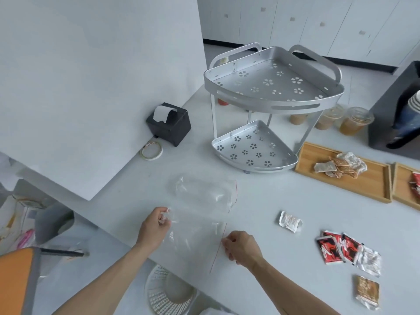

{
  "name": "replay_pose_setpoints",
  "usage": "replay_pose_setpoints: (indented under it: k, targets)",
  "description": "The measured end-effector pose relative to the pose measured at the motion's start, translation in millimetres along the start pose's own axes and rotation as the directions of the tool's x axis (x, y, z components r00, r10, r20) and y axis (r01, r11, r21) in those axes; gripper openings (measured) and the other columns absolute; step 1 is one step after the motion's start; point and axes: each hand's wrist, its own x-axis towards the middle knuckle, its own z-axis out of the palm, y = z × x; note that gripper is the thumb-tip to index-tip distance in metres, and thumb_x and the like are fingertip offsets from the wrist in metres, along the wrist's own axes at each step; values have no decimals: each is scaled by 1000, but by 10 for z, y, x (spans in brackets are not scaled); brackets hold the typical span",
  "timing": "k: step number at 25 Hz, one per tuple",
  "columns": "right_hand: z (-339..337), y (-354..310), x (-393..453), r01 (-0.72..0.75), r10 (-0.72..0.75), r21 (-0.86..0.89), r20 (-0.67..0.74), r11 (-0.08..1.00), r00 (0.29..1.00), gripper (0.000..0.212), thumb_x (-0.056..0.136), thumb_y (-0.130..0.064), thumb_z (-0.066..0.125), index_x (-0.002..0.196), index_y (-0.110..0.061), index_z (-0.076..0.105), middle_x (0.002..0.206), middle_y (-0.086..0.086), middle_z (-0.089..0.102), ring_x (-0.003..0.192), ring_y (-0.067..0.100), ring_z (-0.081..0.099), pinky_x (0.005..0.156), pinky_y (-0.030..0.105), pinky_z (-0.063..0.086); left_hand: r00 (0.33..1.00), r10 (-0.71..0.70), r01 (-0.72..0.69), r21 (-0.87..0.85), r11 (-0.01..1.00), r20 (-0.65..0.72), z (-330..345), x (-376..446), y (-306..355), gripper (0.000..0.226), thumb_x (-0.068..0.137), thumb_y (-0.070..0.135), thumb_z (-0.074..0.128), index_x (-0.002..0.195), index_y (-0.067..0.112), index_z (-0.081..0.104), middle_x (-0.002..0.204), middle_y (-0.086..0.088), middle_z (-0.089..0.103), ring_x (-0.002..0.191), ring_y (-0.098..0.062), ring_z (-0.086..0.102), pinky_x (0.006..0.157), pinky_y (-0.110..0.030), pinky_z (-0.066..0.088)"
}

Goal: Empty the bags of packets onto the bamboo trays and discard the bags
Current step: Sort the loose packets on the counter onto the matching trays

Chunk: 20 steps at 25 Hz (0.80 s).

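Left hand (156, 226) is pinched shut on the closed corner of a clear bag (195, 237); right hand (242, 247) is pinched shut on its red-striped mouth edge, so the empty bag's long axis spans left to right between the 2 hands. The white bin (168, 289) sits below the table edge (113, 230), directly under the left forearm, so that hand is judged nearer for discarding. A 2nd empty bag (202, 193) lies just beyond, and 2 trays (345, 189) sit far right.

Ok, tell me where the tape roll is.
The tape roll lies left of centre in the head view, against the white board's base, just in front of the black box.
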Motion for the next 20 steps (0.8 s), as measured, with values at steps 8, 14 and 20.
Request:
replay_pose_setpoints:
  k: [8,14,20]
  targets:
    - [-345,323,-123,44,-60,-129,-122,991,991,24,86,-45,52,92,-29,68,94,-4,73,85,20,69,74,30,54,923,365,-333,217,918,-125,217,-290,599,33,83,6,66,112,22,64,113,5,58,101,-21,60,84,-42,51]
    - [-1043,1054,-474,-35,-40,-214,-336,976,941,25,87,-45,50,98,-31,67,101,-5,74,93,21,68,77,30,52,681,649,-723,169,670,339,1099,-595,1572,18,87,22,64,105,26,65,100,17,61,90,-5,58,85,-26,45]
    - [-1710,1922,-884,-132,-93,-411,-484,902,870,22,89,-34,51,105,-28,64,109,-6,69,101,22,64,76,30,46,600,464,-788,380,485,652,1860,-505,2152,38,89,41,57,125,30,54,125,9,54,120,-16,49,96,-34,39]
